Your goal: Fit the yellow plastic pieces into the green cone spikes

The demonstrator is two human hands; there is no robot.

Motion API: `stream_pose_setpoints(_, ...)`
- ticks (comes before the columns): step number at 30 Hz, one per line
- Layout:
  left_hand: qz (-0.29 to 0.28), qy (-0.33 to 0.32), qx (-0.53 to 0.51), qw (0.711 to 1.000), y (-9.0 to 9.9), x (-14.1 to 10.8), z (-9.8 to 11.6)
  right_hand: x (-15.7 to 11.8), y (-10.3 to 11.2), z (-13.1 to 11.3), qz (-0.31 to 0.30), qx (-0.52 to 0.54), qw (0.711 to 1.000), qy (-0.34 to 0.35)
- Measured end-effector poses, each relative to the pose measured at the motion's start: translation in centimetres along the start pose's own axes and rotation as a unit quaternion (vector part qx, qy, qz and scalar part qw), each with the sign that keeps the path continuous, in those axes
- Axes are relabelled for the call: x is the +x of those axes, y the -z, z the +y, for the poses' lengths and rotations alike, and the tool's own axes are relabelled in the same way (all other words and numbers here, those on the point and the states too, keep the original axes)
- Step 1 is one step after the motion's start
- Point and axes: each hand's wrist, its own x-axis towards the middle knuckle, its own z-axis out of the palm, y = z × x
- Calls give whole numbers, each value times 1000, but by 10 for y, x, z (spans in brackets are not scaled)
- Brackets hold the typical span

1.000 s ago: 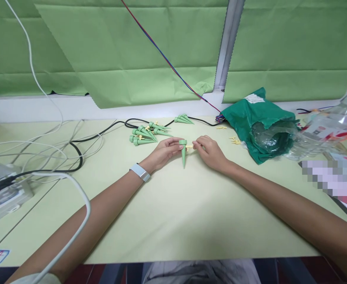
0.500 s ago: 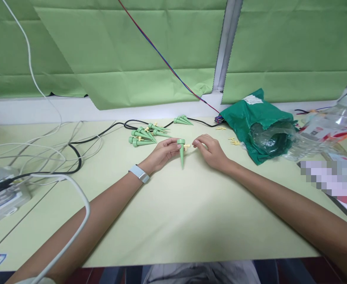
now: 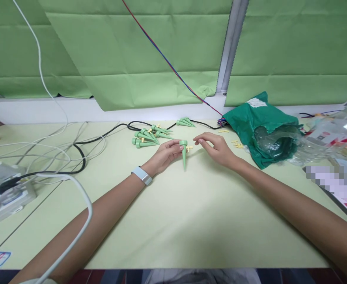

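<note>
A green plant-watering spike (image 3: 184, 157) points tip-down in my left hand (image 3: 164, 156), its round cap pinched at the fingertips. From its right side juts a small yellow valve (image 3: 189, 149). My right hand (image 3: 216, 148) hovers just right of that valve, apart from it, fingers bent and the thumb spread from them, with nothing visible in between. Behind my left hand lies a pile of similar green spikes (image 3: 146, 136), some with yellow valves on them. More green spikes (image 3: 185, 122) lie farther back. Loose yellow valves (image 3: 237, 144) rest beyond my right hand.
A torn green plastic bag (image 3: 246, 118) sits at the back right beside a clear plastic bottle (image 3: 324, 134). White and black cables (image 3: 81, 157) run across the left side, near a white power strip (image 3: 10, 197). A blurred flat item (image 3: 336, 185) lies at far right.
My right hand has drawn slightly away from the valve, and its fingers look more extended. The left hand keeps the spike upright as before. The whole view has shifted a little.
</note>
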Motion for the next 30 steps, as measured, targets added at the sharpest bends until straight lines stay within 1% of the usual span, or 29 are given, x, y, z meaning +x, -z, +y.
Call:
stream_pose_setpoints(4,4,6,-5,1000,-1,-1,1,3,3,-6,10,-6,1000,-4)
stream_pose_setpoints(6,2,4,-3,1000,0,-1,1,3,2,-8,2,-3,1000,-5)
stream_pose_setpoints(10,-16,-5,11,1000,0,-1,1,0,-4,-8,-35,11,999,32)
stream_pose_setpoints(12,-21,-7,18,1000,0,-1,0,-2,-8,-7,-36,8,999,39)
stream_pose_setpoints(15,-24,-6,23,999,0,-1,0,-5,-13,-6,-29,10,999,26)
stream_pose_setpoints(17,-19,-5,25,999,0,-1,1,-6,-16,-4,-25,29,999,2)
stream_pose_setpoints(19,-14,-5,25,1000,-1,-1,1,-7,-20,-2,-19,74,996,-54)
stream_pose_setpoints(22,-12,-5,28,1000,-1,-1,1,-9,-25,3,-27,173,971,-163)
stream_pose_setpoints(24,-11,-7,29,1000,-1,-1,1,-9,-28,5,-32,213,956,-198)
stream_pose_setpoints(26,-8,-7,25,1000,-1,-1,0,-9,-29,5,-22,206,960,-187)
stream_pose_setpoints(30,-15,-2,28,999,-3,-2,0,-10,-27,-1,5,144,983,-115)
